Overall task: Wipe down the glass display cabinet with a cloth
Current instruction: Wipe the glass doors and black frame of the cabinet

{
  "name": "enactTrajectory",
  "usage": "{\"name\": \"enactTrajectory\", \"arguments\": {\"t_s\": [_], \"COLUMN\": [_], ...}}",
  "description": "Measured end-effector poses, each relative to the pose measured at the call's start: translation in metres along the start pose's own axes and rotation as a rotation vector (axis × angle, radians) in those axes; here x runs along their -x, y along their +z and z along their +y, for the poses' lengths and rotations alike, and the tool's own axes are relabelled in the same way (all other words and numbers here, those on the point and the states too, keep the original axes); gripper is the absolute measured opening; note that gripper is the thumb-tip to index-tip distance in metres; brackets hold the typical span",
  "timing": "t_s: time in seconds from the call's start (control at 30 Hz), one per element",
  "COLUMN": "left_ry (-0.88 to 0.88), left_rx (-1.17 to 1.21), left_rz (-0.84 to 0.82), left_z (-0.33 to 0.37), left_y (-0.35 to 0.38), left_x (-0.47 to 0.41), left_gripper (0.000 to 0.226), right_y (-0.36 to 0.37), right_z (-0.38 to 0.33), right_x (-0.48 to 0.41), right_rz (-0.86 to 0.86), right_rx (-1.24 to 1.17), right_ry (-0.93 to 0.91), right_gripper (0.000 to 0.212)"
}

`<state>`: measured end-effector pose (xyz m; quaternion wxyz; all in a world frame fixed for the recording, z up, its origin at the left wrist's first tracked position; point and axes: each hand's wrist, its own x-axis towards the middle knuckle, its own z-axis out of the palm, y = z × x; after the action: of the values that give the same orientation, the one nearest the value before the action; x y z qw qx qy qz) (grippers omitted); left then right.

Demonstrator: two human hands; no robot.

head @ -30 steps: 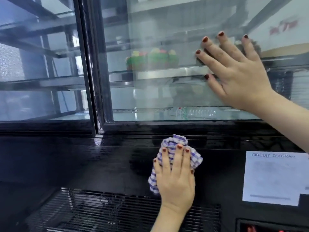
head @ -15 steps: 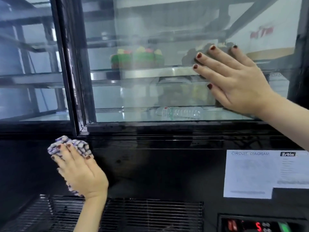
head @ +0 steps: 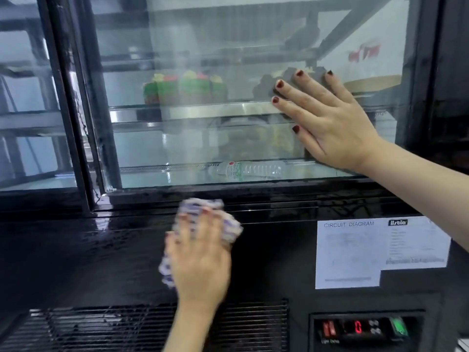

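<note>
Head view, lower centre: the left hand point(head: 200, 260) presses the bunched cloth point(head: 232, 231) on the black panel point(head: 101, 262) under the glass point(head: 203, 47), fingers a little apart. Upper right, the right hand point(head: 332, 123) leans on the glass with spread fingers, probably for balance

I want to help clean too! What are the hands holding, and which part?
The left hand presses the bunched checked cloth against the black panel, fingers laid flat over its middle. The right hand holds nothing, resting flat on the glass.
</note>
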<state>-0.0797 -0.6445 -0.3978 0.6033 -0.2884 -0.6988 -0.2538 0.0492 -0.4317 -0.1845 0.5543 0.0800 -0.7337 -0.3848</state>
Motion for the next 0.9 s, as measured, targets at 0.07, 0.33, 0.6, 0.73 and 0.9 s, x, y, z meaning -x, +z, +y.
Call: {"name": "enactTrajectory", "arguments": {"t_s": [0.07,0.33,0.6,0.73,0.9], "left_ry": [-0.312,-0.325,0.182,0.215,-0.230], "left_rx": [0.027,-0.022,0.038,0.067,0.060], "left_rz": [0.028,0.000,-0.063,-0.062,0.043], "left_z": [-0.038,0.005,0.122,0.086,-0.039], "left_y": [-0.007,0.001,0.013,0.005,-0.015], "left_x": [-0.014,-0.033,-0.051,-0.050,-0.057], "left_gripper": [0.054,0.058,0.057,0.054,0.053], "right_y": [-0.001,-0.001,-0.008,-0.012,-0.007], "right_z": [0.004,0.030,0.044,0.057,0.061], "right_x": [0.001,0.016,0.028,0.033,0.036], "right_rz": [-0.013,0.087,-0.014,-0.061,-0.055], "right_rx": [-0.027,-0.037,-0.027,0.063,0.111], "right_ry": [-0.042,0.304,0.492,0.408,0.360], "right_gripper": [0.048,0.049,0.055,0.055,0.055]}}
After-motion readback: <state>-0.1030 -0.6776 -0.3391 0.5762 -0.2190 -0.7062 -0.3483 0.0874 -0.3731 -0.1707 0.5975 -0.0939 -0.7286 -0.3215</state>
